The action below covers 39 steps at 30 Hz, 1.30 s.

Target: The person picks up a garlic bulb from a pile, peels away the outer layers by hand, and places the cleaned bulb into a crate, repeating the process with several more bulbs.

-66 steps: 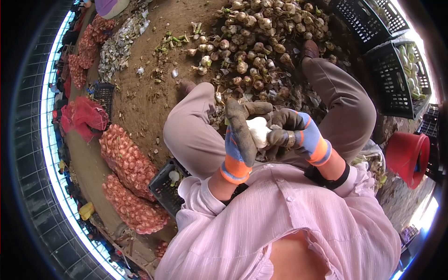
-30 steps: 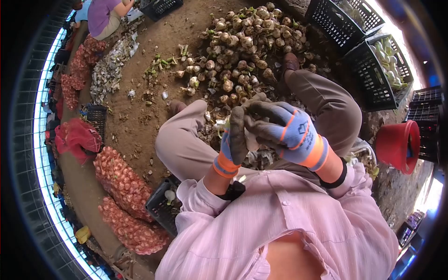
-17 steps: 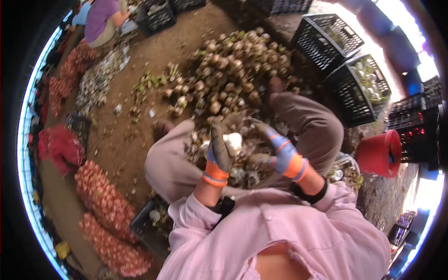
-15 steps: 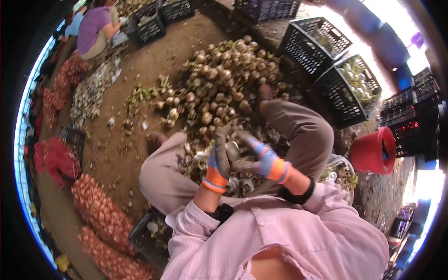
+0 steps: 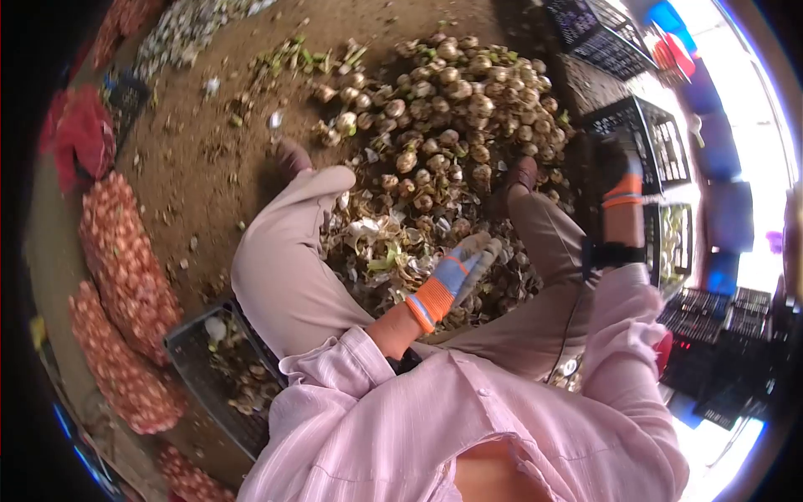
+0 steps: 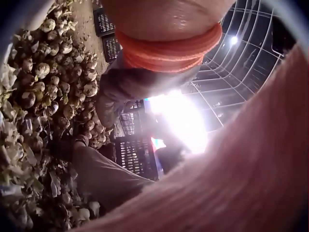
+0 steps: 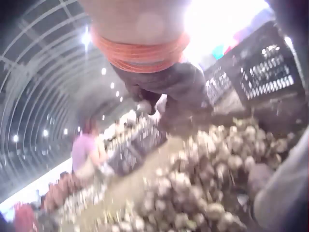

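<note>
My left hand (image 5: 470, 263), in a dirty grey-blue glove with an orange cuff, hovers over garlic peelings (image 5: 389, 251) between my legs, fingers loosely extended and nothing visible in them. My right hand (image 5: 617, 163), blurred in the head view, is stretched out to the right by a black plastic crate (image 5: 652, 138). In the right wrist view a small whitish garlic bulb (image 7: 162, 104) shows between its gloved fingers, partly hidden. Beyond my feet lies a heap of unpeeled garlic bulbs (image 5: 477, 92). A further crate (image 5: 687, 243) beside my right arm holds pale garlic.
Red mesh sacks of garlic (image 5: 125, 268) lie at the left, near a black crate (image 5: 188, 347) with scraps beside my left thigh. Dark crates (image 5: 711, 326) stand at the right. A seated person (image 7: 84, 152) in purple appears in the right wrist view.
My hands were together around a white garlic bulb, then parted. The right hand has swung out right to the crates; the left stays over the peelings without the bulb. The head view has turned.
</note>
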{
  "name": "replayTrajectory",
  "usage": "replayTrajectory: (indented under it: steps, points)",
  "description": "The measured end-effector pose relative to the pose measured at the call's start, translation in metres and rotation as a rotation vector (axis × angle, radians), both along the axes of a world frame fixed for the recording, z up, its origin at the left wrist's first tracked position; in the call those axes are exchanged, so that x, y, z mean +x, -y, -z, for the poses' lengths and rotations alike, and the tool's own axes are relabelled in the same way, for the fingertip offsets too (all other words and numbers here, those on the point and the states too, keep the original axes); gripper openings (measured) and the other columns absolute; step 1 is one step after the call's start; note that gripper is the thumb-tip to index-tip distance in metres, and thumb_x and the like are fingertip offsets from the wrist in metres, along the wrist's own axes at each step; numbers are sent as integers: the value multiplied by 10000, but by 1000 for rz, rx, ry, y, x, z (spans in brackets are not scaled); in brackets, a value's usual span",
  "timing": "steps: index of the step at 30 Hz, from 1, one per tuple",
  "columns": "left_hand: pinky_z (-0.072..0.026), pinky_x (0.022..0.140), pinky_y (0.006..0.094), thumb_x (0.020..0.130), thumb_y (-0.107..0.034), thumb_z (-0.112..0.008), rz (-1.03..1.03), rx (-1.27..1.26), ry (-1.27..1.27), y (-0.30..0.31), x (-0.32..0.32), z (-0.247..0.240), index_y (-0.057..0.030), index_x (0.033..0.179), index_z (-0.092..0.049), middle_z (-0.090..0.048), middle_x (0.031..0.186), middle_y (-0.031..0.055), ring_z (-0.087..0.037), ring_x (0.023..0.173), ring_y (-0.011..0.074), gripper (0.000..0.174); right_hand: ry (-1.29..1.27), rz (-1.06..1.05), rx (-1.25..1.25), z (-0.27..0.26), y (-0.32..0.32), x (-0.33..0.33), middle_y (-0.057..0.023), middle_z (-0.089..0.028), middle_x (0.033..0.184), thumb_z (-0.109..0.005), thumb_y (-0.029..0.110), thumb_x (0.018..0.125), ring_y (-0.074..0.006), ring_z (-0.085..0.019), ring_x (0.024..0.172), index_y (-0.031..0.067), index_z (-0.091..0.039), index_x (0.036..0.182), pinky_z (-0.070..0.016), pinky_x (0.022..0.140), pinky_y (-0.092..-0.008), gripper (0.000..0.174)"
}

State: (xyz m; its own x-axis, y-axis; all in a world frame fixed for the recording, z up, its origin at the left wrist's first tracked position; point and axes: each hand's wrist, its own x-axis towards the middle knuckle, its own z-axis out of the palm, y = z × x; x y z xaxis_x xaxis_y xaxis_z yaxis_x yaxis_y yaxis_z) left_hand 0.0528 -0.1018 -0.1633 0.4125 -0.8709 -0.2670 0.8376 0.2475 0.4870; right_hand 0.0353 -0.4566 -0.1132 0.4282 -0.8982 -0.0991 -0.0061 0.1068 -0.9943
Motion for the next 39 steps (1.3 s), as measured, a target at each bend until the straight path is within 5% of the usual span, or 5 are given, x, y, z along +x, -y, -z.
replayTrajectory:
  steps: [11,17,22,32,39]
  points:
    - [-445,944,254,950,-105,-380,-120,260,-305,-8,45,3,-52,1321,-363,-467,1240,114,-488,1136,191,375,-1409,-1225,-900,230,-246,144,-156,-606,1050,-483,204,832,-318,-614,928,96,-504,1143,-499,764,-415,330]
    - [-403,931,247,899,-135,-548,-186,513,436,-9,56,-1,34,1307,-349,-423,1299,117,-452,1116,126,484,-562,-763,108,225,-197,110,-113,-659,797,-654,108,748,-224,-630,676,64,-631,940,-488,597,-311,198]
    - [-317,1019,412,708,-183,-740,-324,897,1493,-15,70,-52,15,1322,-330,-388,1289,265,-356,1232,385,765,-222,-790,600,19,-202,34,-54,-655,781,-650,77,794,-129,-611,596,9,-625,975,-474,507,-227,195]
    - [-518,738,364,677,-334,-782,-368,229,1675,-48,-10,-115,17,1192,-407,-579,1052,181,-623,857,334,728,372,-681,664,-86,-276,-85,-31,-614,920,-693,182,796,-113,-586,836,24,-564,1042,-492,731,-253,320]
    - [-458,742,276,843,-311,-607,-322,200,921,-65,-42,-134,-16,1052,-505,-563,964,83,-541,824,151,376,367,-807,472,-87,-286,-111,-35,-619,863,-664,96,812,-91,-574,800,36,-573,945,-487,706,-240,172]
